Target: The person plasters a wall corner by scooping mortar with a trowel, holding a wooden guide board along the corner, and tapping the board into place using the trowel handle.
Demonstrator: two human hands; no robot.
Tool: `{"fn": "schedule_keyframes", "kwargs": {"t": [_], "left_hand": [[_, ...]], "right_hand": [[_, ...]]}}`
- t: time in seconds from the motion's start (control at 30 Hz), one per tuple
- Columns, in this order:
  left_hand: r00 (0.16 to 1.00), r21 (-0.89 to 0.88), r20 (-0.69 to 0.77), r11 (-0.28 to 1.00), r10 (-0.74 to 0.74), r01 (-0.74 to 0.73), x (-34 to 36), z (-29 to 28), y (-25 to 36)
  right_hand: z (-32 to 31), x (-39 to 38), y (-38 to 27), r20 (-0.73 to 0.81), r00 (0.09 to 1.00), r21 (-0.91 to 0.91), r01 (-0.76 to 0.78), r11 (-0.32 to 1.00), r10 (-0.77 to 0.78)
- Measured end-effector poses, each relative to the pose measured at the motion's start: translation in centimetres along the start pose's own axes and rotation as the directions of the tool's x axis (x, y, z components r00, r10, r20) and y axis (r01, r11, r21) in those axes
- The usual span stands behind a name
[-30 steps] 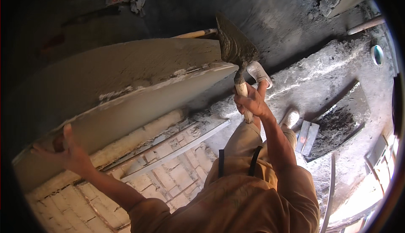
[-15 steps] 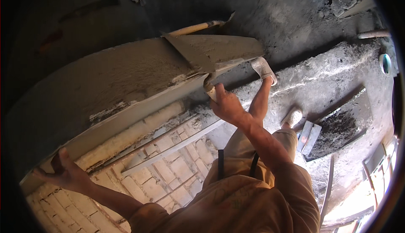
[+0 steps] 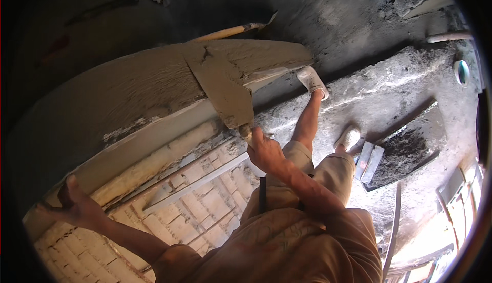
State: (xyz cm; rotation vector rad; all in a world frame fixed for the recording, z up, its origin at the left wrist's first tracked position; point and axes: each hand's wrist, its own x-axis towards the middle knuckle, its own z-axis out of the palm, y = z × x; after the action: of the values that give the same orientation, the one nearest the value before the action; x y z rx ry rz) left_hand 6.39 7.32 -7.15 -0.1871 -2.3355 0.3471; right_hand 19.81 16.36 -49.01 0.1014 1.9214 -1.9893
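Note:
My right hand (image 3: 269, 152) is wrapped round the handle of a trowel. The broad trowel blade (image 3: 225, 98), smeared with wet grey mortar, reaches over the edge of a long, low wall. Smooth, damp mortar coats the curved wall top (image 3: 143, 88), and a small dark crack or gap shows in it beyond the blade's tip. My left hand (image 3: 82, 208) is open, thumb and fingers apart, beside the wall's near edge at the lower left. It holds nothing; whether it touches the edge I cannot tell.
Behind the wall lies a wooden-handled tool (image 3: 225, 32). Bricks (image 3: 205, 206) and a long pale strip (image 3: 195, 183) lie below the wall. At right are a mortar-covered board (image 3: 405, 150), a metal float-like piece (image 3: 369, 162) and a round pale container (image 3: 462, 73). My feet stand on rough ground.
My right hand has drawn the trowel back toward me and turned it, so more of the blade's mortar-covered face shows. My left hand has stayed nearly where it was.

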Motion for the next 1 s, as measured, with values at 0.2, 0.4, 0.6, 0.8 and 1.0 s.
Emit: {"fn": "schedule_keyframes", "kwargs": {"t": [0.2,0.4,0.6,0.8,1.0], "left_hand": [[0.985,-0.12,-0.079,0.982,-0.156,0.146,-1.4,0.2,-2.4],[0.985,-0.19,-0.132,0.972,0.112,-0.137,-0.6,1.1,-1.9],[0.987,-0.18,-0.13,0.976,0.096,-0.119,-0.3,0.4,-1.1],[0.979,-0.236,-0.139,0.955,0.15,-0.18,-0.3,0.3,-1.3],[0.972,-0.212,-0.16,0.956,0.172,-0.204,-0.4,0.3,-1.3]], "right_hand": [[-7.0,-3.7,-2.0,-0.179,0.925,-0.291,0.276,0.916,-0.335],[-13.3,2.9,-5.0,0.089,0.969,0.25,-0.245,0.937,0.23],[-12.1,4.9,-7.2,0.231,0.926,0.259,-0.355,0.898,0.299],[-9.8,2.8,-11.5,0.216,0.941,0.17,-0.298,0.939,0.259],[-8.5,-1.1,-14.6,0.165,0.952,0.093,-0.274,0.957,0.257]]}}
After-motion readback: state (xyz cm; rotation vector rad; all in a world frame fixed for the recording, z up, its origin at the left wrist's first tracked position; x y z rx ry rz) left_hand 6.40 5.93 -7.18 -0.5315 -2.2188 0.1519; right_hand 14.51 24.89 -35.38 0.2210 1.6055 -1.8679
